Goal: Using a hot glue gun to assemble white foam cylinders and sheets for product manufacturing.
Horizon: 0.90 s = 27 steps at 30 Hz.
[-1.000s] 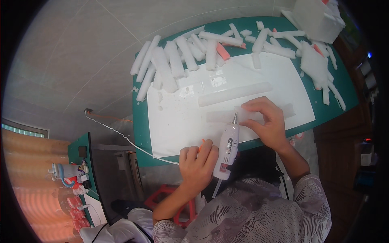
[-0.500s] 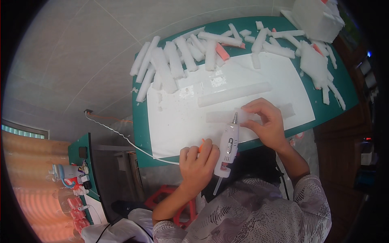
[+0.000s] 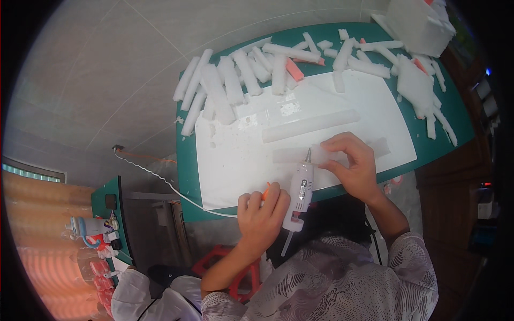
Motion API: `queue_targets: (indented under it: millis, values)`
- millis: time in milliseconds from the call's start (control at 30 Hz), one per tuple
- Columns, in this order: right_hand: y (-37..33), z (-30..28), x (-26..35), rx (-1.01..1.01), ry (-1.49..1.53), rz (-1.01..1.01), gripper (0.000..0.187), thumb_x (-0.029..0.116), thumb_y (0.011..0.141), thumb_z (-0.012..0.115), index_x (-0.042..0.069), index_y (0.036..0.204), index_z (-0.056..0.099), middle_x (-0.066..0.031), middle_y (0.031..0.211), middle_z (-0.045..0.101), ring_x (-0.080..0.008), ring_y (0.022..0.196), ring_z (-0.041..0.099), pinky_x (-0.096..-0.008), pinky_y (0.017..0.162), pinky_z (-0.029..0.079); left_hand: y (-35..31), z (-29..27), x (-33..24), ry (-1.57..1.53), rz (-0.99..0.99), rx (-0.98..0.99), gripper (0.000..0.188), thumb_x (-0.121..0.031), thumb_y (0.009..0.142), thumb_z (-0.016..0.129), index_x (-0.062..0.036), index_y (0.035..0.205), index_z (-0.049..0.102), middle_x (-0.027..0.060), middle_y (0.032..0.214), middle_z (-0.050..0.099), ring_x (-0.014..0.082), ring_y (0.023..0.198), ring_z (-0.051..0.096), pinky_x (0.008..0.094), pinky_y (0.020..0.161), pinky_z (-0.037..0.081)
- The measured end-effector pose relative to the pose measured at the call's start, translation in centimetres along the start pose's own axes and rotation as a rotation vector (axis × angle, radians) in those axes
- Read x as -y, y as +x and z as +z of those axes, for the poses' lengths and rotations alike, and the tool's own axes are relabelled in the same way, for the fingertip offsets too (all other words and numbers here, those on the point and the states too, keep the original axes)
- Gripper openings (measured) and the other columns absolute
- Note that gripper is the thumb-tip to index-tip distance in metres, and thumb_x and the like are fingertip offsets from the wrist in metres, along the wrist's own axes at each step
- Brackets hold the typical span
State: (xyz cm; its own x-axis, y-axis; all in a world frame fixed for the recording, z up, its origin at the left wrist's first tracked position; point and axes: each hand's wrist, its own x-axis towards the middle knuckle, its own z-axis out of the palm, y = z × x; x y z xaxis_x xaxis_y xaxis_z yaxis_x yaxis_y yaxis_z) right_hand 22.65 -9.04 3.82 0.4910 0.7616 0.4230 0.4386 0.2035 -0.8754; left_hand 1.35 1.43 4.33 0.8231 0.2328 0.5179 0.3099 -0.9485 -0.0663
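My left hand (image 3: 262, 215) is closed round the handle of a white hot glue gun (image 3: 301, 188), with an orange part showing between the fingers. A clear glue stick (image 3: 287, 243) pokes out of the gun's back end. Its metal nozzle points away from me, close against a pale foam strip (image 3: 292, 155) over the white sheet. Thumb and fingers of my right hand (image 3: 354, 163) pinch foam just right of the nozzle, hiding part of the strip. Another foam strip (image 3: 310, 125) lies farther off on the sheet.
The white sheet (image 3: 230, 176) covers much of a green table (image 3: 187, 198). Many white foam strips (image 3: 217, 93) and a pink piece (image 3: 294, 69) crowd the far side. A foam block (image 3: 420, 27) stands far right. The gun's white cord (image 3: 171, 184) runs left to a wall socket.
The glue gun's nozzle has shifted slightly left and toward me. Both hands keep almost the same place. At the lower left, pale grey clothing has spread farther left.
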Motion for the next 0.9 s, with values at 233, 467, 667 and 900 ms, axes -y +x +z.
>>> queue_targets:
  millis: [233, 467, 667, 900]
  values:
    - [0.21, -0.06, -0.43, 0.028, 0.014, 0.039, 0.030, -0.011, 0.071, 0.073, -0.003, 0.099, 0.065, -0.0121, 0.103, 0.064, -0.0223, 0.098, 0.062, -0.0314, 0.089, 0.048, -0.36, -0.03, -0.21, -0.032, -0.020, -0.057, 0.021, -0.011, 0.071, 0.064, -0.0093, 0.092, 0.063, 0.0015, 0.103, 0.063, 0.0162, 0.068, 0.049, 0.0333, 0.065, 0.039]
    - [0.26, 0.04, -0.31, 0.017, 0.008, 0.025, 0.030, -0.011, 0.071, 0.074, -0.002, 0.099, 0.066, -0.0120, 0.102, 0.064, -0.0220, 0.098, 0.062, -0.0314, 0.088, 0.048, -0.56, -0.28, -0.37, -0.002, -0.009, -0.066, 0.020, -0.011, 0.071, 0.064, -0.0101, 0.091, 0.064, 0.0014, 0.103, 0.064, 0.0159, 0.070, 0.051, 0.0335, 0.066, 0.040]
    - [0.13, 0.00, -0.40, 0.006, -0.001, 0.029, 0.029, -0.010, 0.071, 0.074, -0.003, 0.098, 0.066, -0.0119, 0.101, 0.064, -0.0219, 0.096, 0.062, -0.0313, 0.088, 0.048, -0.60, -0.20, -0.52, -0.020, -0.005, -0.067, 0.021, -0.011, 0.071, 0.064, -0.0103, 0.092, 0.064, 0.0016, 0.103, 0.064, 0.0161, 0.070, 0.052, 0.0337, 0.066, 0.040]
    - [0.21, 0.17, -0.48, 0.005, -0.007, 0.049, 0.028, -0.010, 0.072, 0.074, -0.004, 0.099, 0.066, -0.0115, 0.101, 0.064, -0.0206, 0.096, 0.062, -0.0313, 0.088, 0.049, -0.63, -0.54, -0.98, -0.024, -0.007, -0.069, 0.020, -0.012, 0.071, 0.064, -0.0095, 0.091, 0.064, 0.0016, 0.103, 0.064, 0.0164, 0.070, 0.051, 0.0335, 0.067, 0.040]
